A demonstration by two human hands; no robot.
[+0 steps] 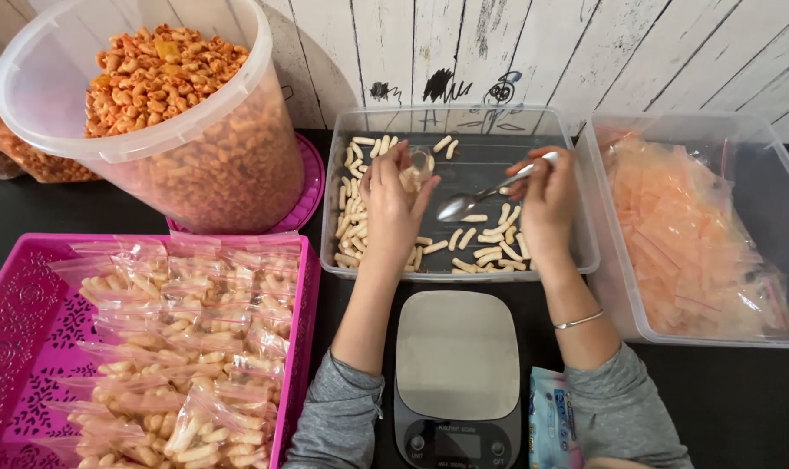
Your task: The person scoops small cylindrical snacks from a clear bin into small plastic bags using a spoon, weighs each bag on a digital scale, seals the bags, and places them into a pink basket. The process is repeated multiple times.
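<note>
While the left hand [392, 201] pinches a small bag [418, 167] of pale snacks over the clear tray [585, 260], the right hand [546, 198], fingers clamped on 1 spoon [490, 193], hovers beyond the scale [457, 356].

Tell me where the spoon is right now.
The spoon is in the right hand, over the clear snack tray at centre, bowl pointing toward the left hand.

Both hands [392, 201] [546, 201] raised, apparently pinching.
</note>
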